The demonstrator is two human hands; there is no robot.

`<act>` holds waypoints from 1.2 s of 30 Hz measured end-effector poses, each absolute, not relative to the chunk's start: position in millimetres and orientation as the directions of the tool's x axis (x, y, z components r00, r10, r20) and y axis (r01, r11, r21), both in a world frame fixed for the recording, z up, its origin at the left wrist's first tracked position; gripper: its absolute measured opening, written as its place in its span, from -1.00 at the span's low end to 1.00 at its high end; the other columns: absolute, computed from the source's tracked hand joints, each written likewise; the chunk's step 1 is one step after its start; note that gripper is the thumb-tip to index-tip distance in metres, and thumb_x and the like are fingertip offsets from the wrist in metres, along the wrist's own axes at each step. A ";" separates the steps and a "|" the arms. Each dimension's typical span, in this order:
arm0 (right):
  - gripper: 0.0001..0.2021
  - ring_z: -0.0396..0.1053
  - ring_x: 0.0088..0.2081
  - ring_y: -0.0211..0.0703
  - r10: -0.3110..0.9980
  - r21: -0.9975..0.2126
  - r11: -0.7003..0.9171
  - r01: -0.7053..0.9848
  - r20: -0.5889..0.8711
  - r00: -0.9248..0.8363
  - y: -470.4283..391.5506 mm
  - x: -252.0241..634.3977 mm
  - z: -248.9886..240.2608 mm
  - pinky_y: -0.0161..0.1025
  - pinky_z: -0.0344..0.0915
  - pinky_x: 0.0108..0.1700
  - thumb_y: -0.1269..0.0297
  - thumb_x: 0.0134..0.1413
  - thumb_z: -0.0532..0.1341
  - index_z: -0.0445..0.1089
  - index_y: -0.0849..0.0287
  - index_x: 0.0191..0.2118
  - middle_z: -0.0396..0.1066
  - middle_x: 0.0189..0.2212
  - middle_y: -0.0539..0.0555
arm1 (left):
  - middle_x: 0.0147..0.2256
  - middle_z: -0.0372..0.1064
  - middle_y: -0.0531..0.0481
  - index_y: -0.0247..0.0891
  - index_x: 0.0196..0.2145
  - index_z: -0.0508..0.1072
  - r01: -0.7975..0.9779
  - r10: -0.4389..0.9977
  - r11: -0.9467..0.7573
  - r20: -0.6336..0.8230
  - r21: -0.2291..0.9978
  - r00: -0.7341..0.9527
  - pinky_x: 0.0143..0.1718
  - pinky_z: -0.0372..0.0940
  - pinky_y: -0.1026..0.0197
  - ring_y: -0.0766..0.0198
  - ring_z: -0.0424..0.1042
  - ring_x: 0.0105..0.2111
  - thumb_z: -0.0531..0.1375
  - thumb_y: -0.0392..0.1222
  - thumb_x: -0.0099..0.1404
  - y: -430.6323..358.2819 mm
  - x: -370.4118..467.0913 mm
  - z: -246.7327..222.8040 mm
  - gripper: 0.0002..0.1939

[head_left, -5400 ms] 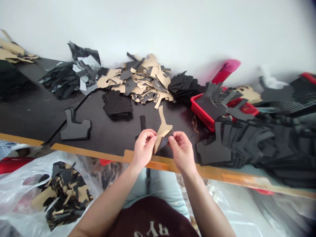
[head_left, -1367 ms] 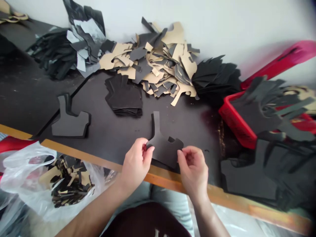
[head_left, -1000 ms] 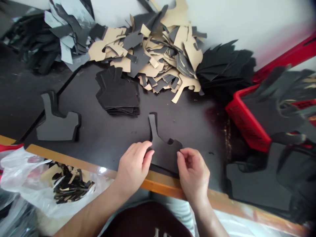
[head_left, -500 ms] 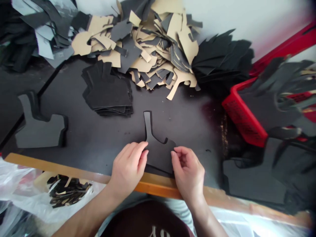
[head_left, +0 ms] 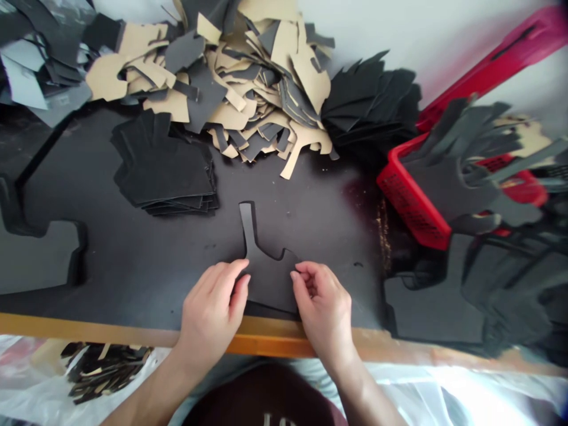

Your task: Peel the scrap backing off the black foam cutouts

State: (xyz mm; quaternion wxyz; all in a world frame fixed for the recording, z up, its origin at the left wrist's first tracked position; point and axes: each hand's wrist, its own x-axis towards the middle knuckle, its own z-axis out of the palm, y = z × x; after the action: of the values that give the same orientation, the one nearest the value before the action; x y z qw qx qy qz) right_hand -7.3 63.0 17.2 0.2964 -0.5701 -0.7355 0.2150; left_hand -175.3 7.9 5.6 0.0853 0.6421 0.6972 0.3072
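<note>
A flat dark-grey cut-out piece (head_left: 270, 281), with a narrow upright arm and a notch, lies on the dark tabletop by its front edge. My left hand (head_left: 215, 305) is closed at the piece's left edge, thumb and forefinger on it. At the right edge, my right hand (head_left: 323, 302) pinches the piece between thumb and fingertips, its other fingers curled. A dark rim shows under the piece's outline; whether it is a second layer or shadow I cannot tell.
Behind is a fanned black stack (head_left: 166, 168) and a heap of tan and dark offcuts (head_left: 261, 89). Similar grey pieces lie left (head_left: 39, 254) and right (head_left: 437, 307). A filled red basket (head_left: 417, 201) stands at right. Wooden edging (head_left: 270, 346) runs along the front.
The whole view has swung, so the table and its contents appear further left. Both hands stay at the same two edges of the grey piece, with barely any change in grip.
</note>
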 end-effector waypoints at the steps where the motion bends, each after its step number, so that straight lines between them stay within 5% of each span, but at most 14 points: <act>1: -0.95 0.35 -0.46 -0.33 0.966 -0.654 0.257 0.712 0.191 -0.173 63.0 -7.4 16.9 -0.39 0.34 -0.39 0.40 0.11 0.16 0.36 0.19 -0.30 0.39 -0.45 0.00 | -0.31 0.37 0.00 -0.27 -0.08 0.36 0.844 0.947 -0.012 0.277 0.536 -0.162 -0.18 0.23 0.28 0.31 0.36 -0.31 0.11 -0.34 0.31 8.1 -175.3 5.4 -0.78; 19: -0.92 0.35 -0.47 -0.33 0.971 -0.659 0.238 0.714 0.158 -0.179 66.2 -8.3 17.9 -0.39 0.33 -0.41 0.46 0.07 0.13 0.36 0.20 -0.32 0.39 -0.45 0.01 | -0.32 0.38 0.02 -0.23 -0.10 0.37 0.857 0.947 0.009 0.271 0.515 -0.173 -0.19 0.25 0.28 0.30 0.38 -0.33 0.10 -0.29 0.32 8.3 -175.4 6.7 -0.80; 36: -0.91 0.37 -0.39 -0.31 0.938 -0.645 0.342 0.684 0.277 -0.208 58.0 -7.5 11.3 -0.38 0.36 -0.34 0.46 0.14 0.11 0.32 0.18 -0.26 0.39 -0.38 0.04 | -0.32 0.37 0.02 -0.29 -0.09 0.37 0.856 0.945 -0.010 0.285 0.517 -0.161 -0.19 0.22 0.31 0.34 0.36 -0.32 0.12 -0.34 0.30 8.5 -174.6 5.3 -0.79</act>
State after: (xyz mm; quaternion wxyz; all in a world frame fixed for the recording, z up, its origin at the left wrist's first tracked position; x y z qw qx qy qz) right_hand -7.5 58.0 11.3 0.3246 -0.5391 -0.7521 0.1959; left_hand -174.6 8.5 5.3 0.0737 0.6435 0.6997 0.3016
